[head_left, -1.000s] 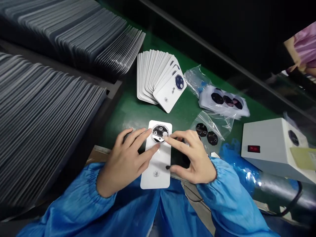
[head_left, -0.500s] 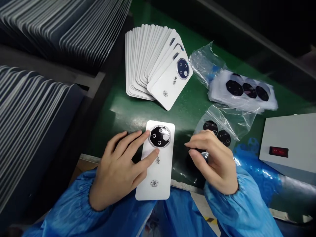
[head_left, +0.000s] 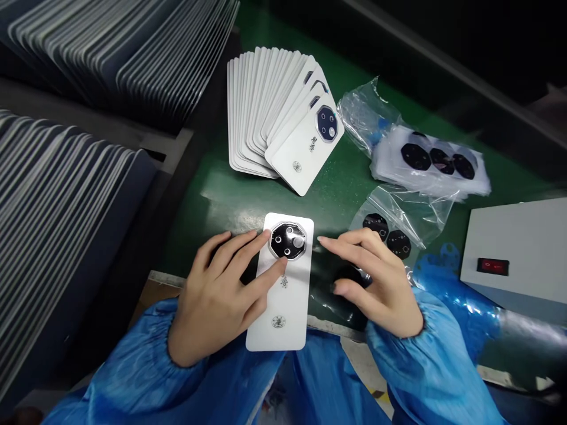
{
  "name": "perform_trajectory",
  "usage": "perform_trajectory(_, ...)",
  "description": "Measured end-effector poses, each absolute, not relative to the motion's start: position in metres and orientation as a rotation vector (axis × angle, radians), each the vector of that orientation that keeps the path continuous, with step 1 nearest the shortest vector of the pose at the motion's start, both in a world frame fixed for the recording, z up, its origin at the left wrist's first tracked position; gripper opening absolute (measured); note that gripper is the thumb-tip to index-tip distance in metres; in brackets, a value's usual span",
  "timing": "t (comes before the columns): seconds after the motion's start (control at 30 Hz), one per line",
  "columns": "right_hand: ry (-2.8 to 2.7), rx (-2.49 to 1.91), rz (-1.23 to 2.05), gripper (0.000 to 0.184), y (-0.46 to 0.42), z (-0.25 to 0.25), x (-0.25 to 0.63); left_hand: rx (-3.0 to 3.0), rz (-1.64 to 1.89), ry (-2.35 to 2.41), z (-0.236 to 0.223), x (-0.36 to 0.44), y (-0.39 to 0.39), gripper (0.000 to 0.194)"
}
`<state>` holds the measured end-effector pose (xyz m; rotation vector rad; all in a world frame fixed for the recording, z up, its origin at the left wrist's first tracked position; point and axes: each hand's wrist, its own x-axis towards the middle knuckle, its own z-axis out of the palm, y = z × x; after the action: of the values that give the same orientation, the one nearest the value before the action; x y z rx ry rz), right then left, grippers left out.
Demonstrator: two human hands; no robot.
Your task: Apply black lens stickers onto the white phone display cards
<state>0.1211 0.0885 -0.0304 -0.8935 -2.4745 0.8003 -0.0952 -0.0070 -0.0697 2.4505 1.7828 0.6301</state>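
Note:
A white phone back cover (head_left: 277, 304) lies on the table edge before me, its black octagonal camera lens plate (head_left: 287, 241) at the top end and dark lettering and an emblem below. My left hand (head_left: 221, 289) rests over its left side with fingers spread; the index fingertip and thumb tip touch the rim of the lens plate. Just right of the cover hovers my right hand (head_left: 376, 271), thumb and index finger apart, nothing visible between them. Near it, black octagonal lens plates (head_left: 375, 227) lie by a clear zip bag (head_left: 411, 215).
Behind, a fanned stack of white back covers (head_left: 305, 153) lies on the green table (head_left: 230, 198). Trays of black lens plates (head_left: 432, 159) in plastic sit at right, near a grey box (head_left: 522, 242) with a red switch. Racks of dark panels (head_left: 66, 195) stand at left.
My right hand has opened from a near pinch and its index finger has moved left, closer to the cover. The left hand stays on the cover.

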Motion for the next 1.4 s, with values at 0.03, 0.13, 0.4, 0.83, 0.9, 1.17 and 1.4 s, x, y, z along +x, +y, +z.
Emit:
perform_trajectory(0.03,-2.460,-0.897,0.792,0.030,0.088,-0.031,0.121,2.452,0.635,1.781,-0.070,-0.095,-0.007,0.039)
perform_trajectory(0.13,-2.402,-0.884,0.815,0.011,0.087,-0.031,0.118,2.457,0.662,1.790,-0.071,-0.094,-0.008,0.035)
perform_trajectory(0.4,-2.453,-0.891,0.896,0.012,0.079,-0.017,0.103,2.307,0.861,1.769,-0.071,-0.092,-0.007,0.031)
perform_trajectory(0.83,-2.475,-0.733,0.959,0.019,0.061,-0.012,0.090,1.753,1.395,1.267,-0.044,-0.075,-0.015,0.006)
perform_trajectory(0.9,-2.457,-0.698,0.995,0.021,0.058,-0.011,0.089,1.653,1.393,1.209,-0.044,-0.075,-0.015,0.007)
perform_trajectory(1.17,-2.245,-0.540,1.454,0.031,0.052,-0.010,0.089,1.205,1.283,0.908,-0.048,-0.070,-0.019,0.027)
perform_trajectory(1.4,-2.155,-0.558,1.386,0.024,0.042,-0.006,0.099,0.976,1.352,0.907,-0.052,-0.065,-0.021,0.026)
